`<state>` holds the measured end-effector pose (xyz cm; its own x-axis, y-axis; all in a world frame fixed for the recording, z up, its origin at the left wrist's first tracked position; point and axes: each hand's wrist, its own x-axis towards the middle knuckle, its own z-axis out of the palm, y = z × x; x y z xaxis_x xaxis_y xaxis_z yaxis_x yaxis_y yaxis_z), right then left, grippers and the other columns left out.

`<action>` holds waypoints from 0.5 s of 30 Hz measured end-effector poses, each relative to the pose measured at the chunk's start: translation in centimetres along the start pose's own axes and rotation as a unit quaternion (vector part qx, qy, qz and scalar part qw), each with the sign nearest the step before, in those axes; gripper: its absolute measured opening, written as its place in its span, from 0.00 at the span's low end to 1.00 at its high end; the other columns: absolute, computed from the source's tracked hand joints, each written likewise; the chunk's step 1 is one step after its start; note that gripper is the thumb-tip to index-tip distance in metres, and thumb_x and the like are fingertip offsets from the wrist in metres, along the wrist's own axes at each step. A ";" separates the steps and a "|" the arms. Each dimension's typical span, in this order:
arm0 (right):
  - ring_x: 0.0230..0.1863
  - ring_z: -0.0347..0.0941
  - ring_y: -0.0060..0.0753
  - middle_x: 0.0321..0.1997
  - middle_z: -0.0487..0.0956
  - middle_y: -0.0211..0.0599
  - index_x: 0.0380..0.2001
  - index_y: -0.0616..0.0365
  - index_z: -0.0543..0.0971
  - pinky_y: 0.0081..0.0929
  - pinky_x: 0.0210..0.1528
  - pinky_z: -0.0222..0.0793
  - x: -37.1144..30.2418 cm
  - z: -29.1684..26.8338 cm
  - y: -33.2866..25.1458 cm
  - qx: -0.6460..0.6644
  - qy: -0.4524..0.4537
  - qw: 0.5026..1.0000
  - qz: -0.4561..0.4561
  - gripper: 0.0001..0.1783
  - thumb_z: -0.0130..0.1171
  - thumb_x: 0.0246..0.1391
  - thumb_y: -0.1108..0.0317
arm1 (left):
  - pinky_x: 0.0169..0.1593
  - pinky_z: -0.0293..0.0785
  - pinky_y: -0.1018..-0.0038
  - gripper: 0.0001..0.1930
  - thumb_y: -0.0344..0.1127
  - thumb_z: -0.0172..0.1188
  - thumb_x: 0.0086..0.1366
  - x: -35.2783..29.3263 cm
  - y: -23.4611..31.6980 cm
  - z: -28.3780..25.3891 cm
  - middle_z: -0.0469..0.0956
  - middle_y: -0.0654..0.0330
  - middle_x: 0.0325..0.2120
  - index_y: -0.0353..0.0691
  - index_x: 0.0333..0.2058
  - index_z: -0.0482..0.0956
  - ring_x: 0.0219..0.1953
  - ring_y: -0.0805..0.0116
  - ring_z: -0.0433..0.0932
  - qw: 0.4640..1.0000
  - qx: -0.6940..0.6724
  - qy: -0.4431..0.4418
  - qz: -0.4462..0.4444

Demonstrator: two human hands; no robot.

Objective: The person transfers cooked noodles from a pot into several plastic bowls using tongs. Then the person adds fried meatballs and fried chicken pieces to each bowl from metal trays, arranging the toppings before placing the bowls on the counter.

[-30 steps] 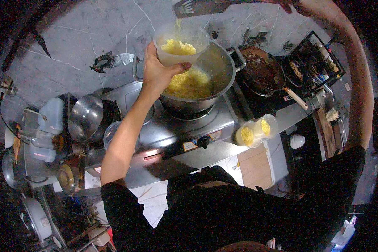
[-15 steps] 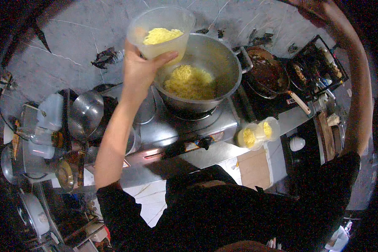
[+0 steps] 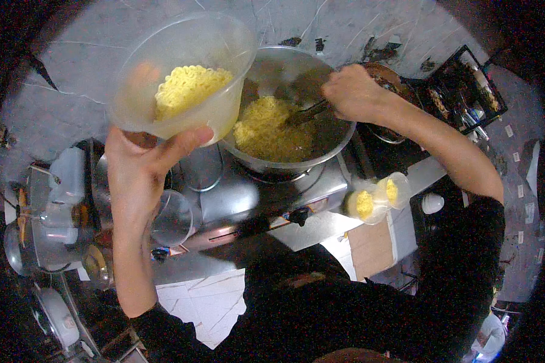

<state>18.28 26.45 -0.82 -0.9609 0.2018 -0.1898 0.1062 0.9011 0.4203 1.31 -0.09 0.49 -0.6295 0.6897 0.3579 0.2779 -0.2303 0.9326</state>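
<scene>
My left hand (image 3: 140,166) grips a translucent plastic bowl (image 3: 233,91) by its side, thumb on the near wall. The bowl is tilted and holds a block of yellow curly noodles (image 3: 191,89). It hangs over the left rim of a large metal pot (image 3: 339,144) on the stove. More yellow noodles (image 3: 266,133) lie in liquid in the pot. Above the pot's right rim my right hand (image 3: 357,95) is closed round a dark utensil (image 3: 309,114), whose lower end is among the noodles. What kind of utensil it is, I cannot make out.
Two clear containers with yellow noodles (image 3: 364,204) stand at the counter's front edge, right of the stove (image 3: 248,202). A used pan (image 3: 384,74) lies partly behind my right forearm. A black rack (image 3: 487,85) stands far right. Clear plastic containers (image 3: 66,175) are at the left.
My right hand has come down from the far upper right to the pot and now holds a dark utensil in it. My left hand has brought the bowl leftward and nearer the camera.
</scene>
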 end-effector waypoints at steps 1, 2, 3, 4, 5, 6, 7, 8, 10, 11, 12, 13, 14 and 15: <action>0.34 0.81 0.51 0.28 0.82 0.49 0.26 0.59 0.83 0.45 0.34 0.78 -0.6 -0.7 0.4 -0.006 0.013 1.000 0.022 0.12 0.67 0.37 0.64 | 0.55 0.74 0.67 0.38 0.21 0.75 0.44 0.0 0.1 -0.2 0.77 0.52 0.48 0.29 0.56 0.67 0.50 0.63 0.77 1.000 0.002 0.005 -0.016; 0.34 0.81 0.50 0.29 0.82 0.49 0.26 0.59 0.83 0.45 0.34 0.78 -1.7 -1.9 1.2 -0.013 0.025 0.999 0.045 0.12 0.67 0.37 0.64 | 0.55 0.74 0.67 0.38 0.21 0.75 0.45 0.0 0.3 -0.4 0.77 0.52 0.48 0.29 0.56 0.67 0.50 0.63 0.77 0.999 0.003 0.009 -0.032; 0.35 0.81 0.50 0.29 0.82 0.50 0.27 0.58 0.83 0.45 0.34 0.78 -3.3 -3.0 2.0 -0.019 0.036 0.996 0.074 0.12 0.67 0.38 0.64 | 0.54 0.74 0.67 0.38 0.21 0.75 0.45 0.2 0.2 -0.3 0.77 0.52 0.48 0.28 0.55 0.67 0.50 0.63 0.77 0.999 0.003 0.006 -0.046; 0.35 0.80 0.50 0.30 0.81 0.49 0.28 0.57 0.83 0.44 0.37 0.76 -4.4 -4.0 2.7 -0.018 0.045 0.994 0.101 0.11 0.65 0.39 0.64 | 0.54 0.74 0.67 0.37 0.21 0.75 0.45 0.5 -0.1 -0.3 0.77 0.52 0.48 0.28 0.55 0.67 0.49 0.63 0.77 0.999 0.004 0.008 -0.040; 0.36 0.78 0.51 0.31 0.81 0.48 0.29 0.56 0.82 0.44 0.40 0.74 -5.1 -4.8 3.2 -0.017 0.058 0.990 0.124 0.11 0.64 0.39 0.65 | 0.54 0.74 0.67 0.37 0.22 0.75 0.45 0.6 -0.2 -0.6 0.77 0.52 0.48 0.28 0.55 0.67 0.49 0.63 0.77 0.999 0.009 0.015 -0.035; 0.37 0.78 0.51 0.32 0.81 0.48 0.30 0.56 0.83 0.44 0.40 0.74 -5.9 -5.9 4.0 0.012 0.085 0.990 0.113 0.10 0.63 0.41 0.66 | 0.54 0.74 0.67 0.37 0.22 0.75 0.45 0.7 -0.1 -0.8 0.77 0.52 0.48 0.28 0.55 0.67 0.49 0.63 0.77 0.999 0.013 0.023 -0.026; 0.37 0.78 0.51 0.33 0.81 0.48 0.31 0.56 0.83 0.43 0.41 0.73 -6.4 -6.8 4.8 0.042 0.113 0.988 0.099 0.10 0.63 0.42 0.68 | 0.54 0.74 0.67 0.37 0.23 0.75 0.44 0.8 0.0 -1.0 0.77 0.52 0.47 0.28 0.55 0.68 0.48 0.63 0.78 0.998 0.048 0.035 -0.031; 0.38 0.78 0.51 0.34 0.81 0.49 0.33 0.56 0.83 0.43 0.41 0.73 -6.8 -7.5 5.6 0.073 0.142 0.984 0.083 0.10 0.62 0.44 0.69 | 0.53 0.74 0.67 0.37 0.24 0.76 0.44 1.0 0.1 -1.2 0.77 0.52 0.46 0.29 0.54 0.68 0.48 0.63 0.78 0.995 0.085 0.047 -0.036; 0.38 0.79 0.50 0.35 0.81 0.48 0.35 0.57 0.83 0.41 0.42 0.73 -8.6 -9.8 7.4 0.070 0.175 0.980 0.065 0.11 0.61 0.47 0.68 | 0.52 0.75 0.68 0.37 0.26 0.76 0.45 1.8 0.1 -1.1 0.77 0.52 0.46 0.30 0.54 0.67 0.47 0.62 0.78 0.992 0.114 0.045 -0.023; 0.38 0.79 0.50 0.35 0.82 0.48 0.37 0.57 0.82 0.40 0.42 0.73 -9.4 -10.9 7.9 0.070 0.195 0.977 0.053 0.11 0.61 0.49 0.67 | 0.52 0.75 0.68 0.38 0.27 0.76 0.45 2.0 -0.3 -1.1 0.77 0.51 0.46 0.31 0.55 0.66 0.47 0.60 0.78 0.992 0.118 0.041 -0.008; 0.34 0.79 0.47 0.30 0.81 0.47 0.31 0.62 0.82 0.39 0.37 0.73 -11.2 -13.7 5.4 0.012 0.244 0.966 0.083 0.08 0.59 0.46 0.72 | 0.51 0.76 0.68 0.38 0.29 0.75 0.46 3.1 -1.1 -0.4 0.77 0.51 0.46 0.32 0.55 0.66 0.46 0.59 0.78 0.996 0.092 0.016 0.013; 0.29 0.79 0.44 0.25 0.81 0.47 0.25 0.67 0.81 0.38 0.32 0.73 -11.6 -15.4 3.2 -0.028 0.309 0.946 0.092 0.06 0.57 0.43 0.76 | 0.51 0.75 0.67 0.37 0.29 0.76 0.44 3.6 -1.0 -0.2 0.76 0.51 0.46 0.31 0.53 0.68 0.47 0.59 0.78 0.996 0.090 -0.005 0.005; 0.33 0.80 0.46 0.27 0.81 0.49 0.26 0.68 0.81 0.40 0.35 0.74 -12.6 -15.8 5.7 0.004 0.295 0.949 0.113 0.07 0.56 0.41 0.78 | 0.51 0.75 0.66 0.36 0.29 0.77 0.43 4.0 -0.9 0.0 0.75 0.50 0.46 0.30 0.51 0.70 0.47 0.58 0.77 0.996 0.088 -0.026 -0.003; 0.36 0.81 0.47 0.29 0.82 0.51 0.27 0.69 0.81 0.43 0.39 0.75 -13.1 -16.3 7.0 0.039 0.285 0.949 0.126 0.09 0.55 0.38 0.80 | 0.51 0.75 0.66 0.34 0.29 0.78 0.41 4.2 -0.6 -0.1 0.74 0.50 0.47 0.30 0.48 0.72 0.47 0.58 0.77 0.995 0.091 -0.041 -0.011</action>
<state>27.40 23.85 19.09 -0.8820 0.1950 0.4290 0.3490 0.8820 0.3167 -1.58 2.89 1.49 -0.5768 0.7493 0.3253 0.3957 -0.0922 0.9138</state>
